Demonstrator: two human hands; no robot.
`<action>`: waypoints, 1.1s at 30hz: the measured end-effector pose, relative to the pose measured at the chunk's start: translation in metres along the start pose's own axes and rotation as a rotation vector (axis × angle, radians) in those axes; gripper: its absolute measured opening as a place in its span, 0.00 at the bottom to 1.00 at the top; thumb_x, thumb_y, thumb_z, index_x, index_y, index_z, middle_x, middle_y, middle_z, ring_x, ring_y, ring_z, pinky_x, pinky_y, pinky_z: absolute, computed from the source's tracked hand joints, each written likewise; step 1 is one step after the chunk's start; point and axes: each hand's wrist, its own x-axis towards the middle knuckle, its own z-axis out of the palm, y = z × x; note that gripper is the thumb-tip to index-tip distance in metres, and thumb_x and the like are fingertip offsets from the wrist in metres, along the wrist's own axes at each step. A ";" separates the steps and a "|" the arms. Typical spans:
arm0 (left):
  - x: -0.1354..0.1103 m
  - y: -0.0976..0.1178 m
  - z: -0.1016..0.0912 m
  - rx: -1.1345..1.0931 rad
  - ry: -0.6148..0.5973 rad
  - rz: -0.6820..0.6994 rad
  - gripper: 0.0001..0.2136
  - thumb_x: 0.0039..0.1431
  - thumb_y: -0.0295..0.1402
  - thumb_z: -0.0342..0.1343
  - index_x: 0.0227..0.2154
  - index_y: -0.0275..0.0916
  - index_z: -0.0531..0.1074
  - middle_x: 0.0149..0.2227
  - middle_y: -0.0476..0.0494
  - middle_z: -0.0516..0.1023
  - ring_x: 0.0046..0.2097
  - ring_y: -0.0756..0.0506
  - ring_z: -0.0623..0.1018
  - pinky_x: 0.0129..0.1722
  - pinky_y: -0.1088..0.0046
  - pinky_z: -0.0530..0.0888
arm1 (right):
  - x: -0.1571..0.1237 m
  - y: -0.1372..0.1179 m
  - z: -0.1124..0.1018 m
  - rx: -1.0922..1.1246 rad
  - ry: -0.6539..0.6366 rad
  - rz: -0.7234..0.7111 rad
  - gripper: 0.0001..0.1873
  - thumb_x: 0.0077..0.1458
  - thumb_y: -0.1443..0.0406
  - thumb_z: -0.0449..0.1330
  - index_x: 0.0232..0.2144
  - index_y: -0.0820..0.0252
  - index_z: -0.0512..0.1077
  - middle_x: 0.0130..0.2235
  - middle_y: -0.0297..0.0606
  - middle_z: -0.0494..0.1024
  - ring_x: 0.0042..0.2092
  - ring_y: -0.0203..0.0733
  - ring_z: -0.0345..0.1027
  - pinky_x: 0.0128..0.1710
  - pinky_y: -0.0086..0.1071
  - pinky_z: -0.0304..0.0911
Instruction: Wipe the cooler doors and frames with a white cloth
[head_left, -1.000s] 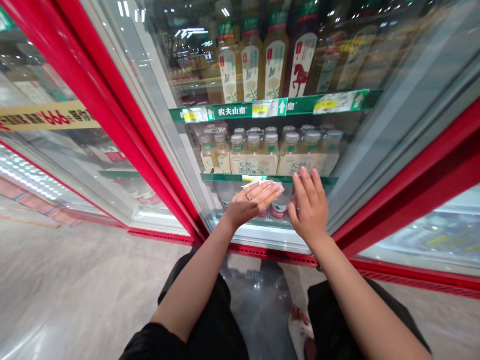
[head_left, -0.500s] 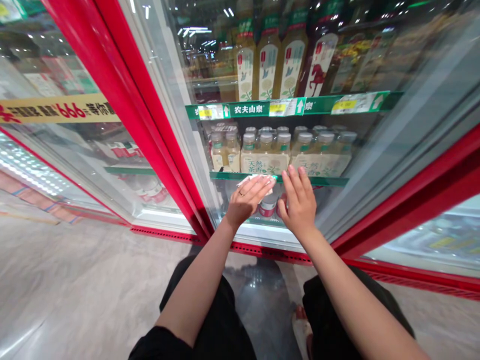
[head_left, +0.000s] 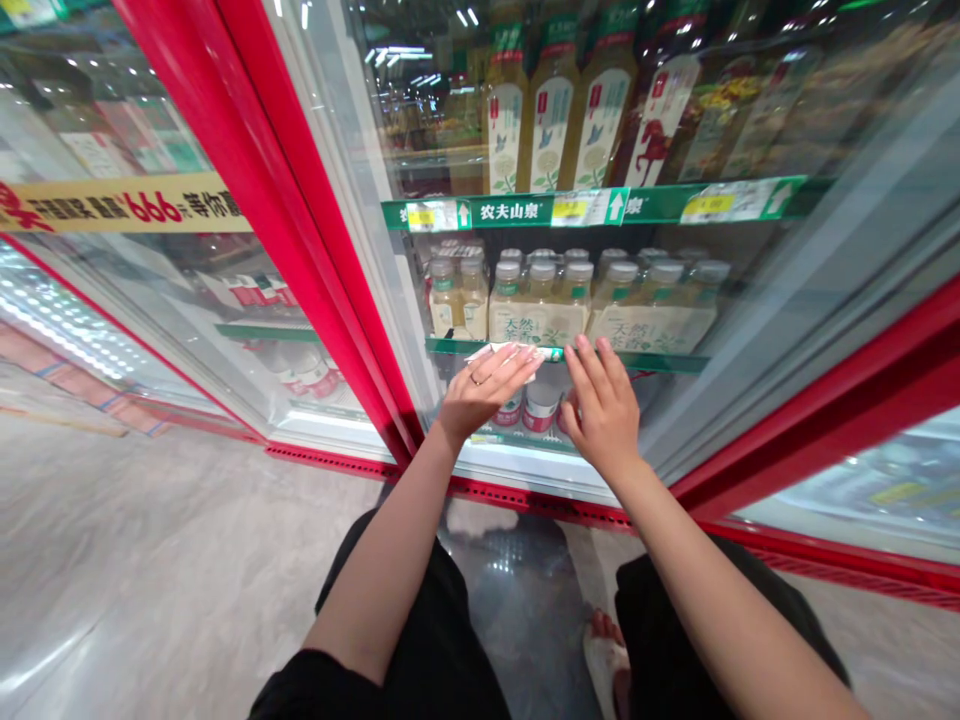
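Your left hand [head_left: 484, 390], at the centre of the frame, lies with its fingers straight and side by side over a thin white sheet [head_left: 478, 354], at the glass door [head_left: 742, 235]; whether it is cloth or paper, you cannot tell. Just to the right, your right hand [head_left: 604, 415] has its fingers stretched out open, palm toward the glass. The pane carries streaks of reflected ceiling light at upper centre. Behind it, a green shelf strip [head_left: 510, 212] crosses under tall bottles [head_left: 551, 120], with paper-banded bottle packs [head_left: 540, 310] below. A thick red frame [head_left: 322, 300] slants from upper left toward the centre; a yellow banner [head_left: 127, 205] spans the neighbouring door. Glossy grey floor [head_left: 172, 560] fills the lower left, mottled and faintly shining.
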 end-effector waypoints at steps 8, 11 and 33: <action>0.005 0.032 0.009 -0.145 -0.073 -0.373 0.27 0.79 0.23 0.45 0.76 0.42 0.66 0.71 0.41 0.77 0.77 0.44 0.70 0.79 0.60 0.67 | 0.002 -0.003 -0.001 0.021 0.033 -0.017 0.47 0.67 0.71 0.55 0.83 0.50 0.45 0.80 0.42 0.61 0.81 0.54 0.50 0.77 0.57 0.59; 0.001 0.034 0.008 -0.150 -0.173 -0.205 0.26 0.77 0.23 0.49 0.73 0.45 0.70 0.69 0.44 0.80 0.74 0.45 0.74 0.77 0.64 0.70 | 0.002 -0.002 -0.003 0.022 0.010 -0.021 0.47 0.68 0.70 0.55 0.83 0.50 0.44 0.80 0.42 0.60 0.81 0.54 0.51 0.77 0.57 0.59; 0.005 0.018 -0.006 -0.074 -0.155 -0.199 0.23 0.76 0.23 0.53 0.69 0.43 0.75 0.64 0.43 0.84 0.71 0.46 0.77 0.75 0.68 0.72 | -0.002 -0.003 0.010 -0.017 0.060 -0.006 0.47 0.69 0.70 0.54 0.83 0.50 0.43 0.80 0.40 0.59 0.82 0.52 0.47 0.79 0.53 0.54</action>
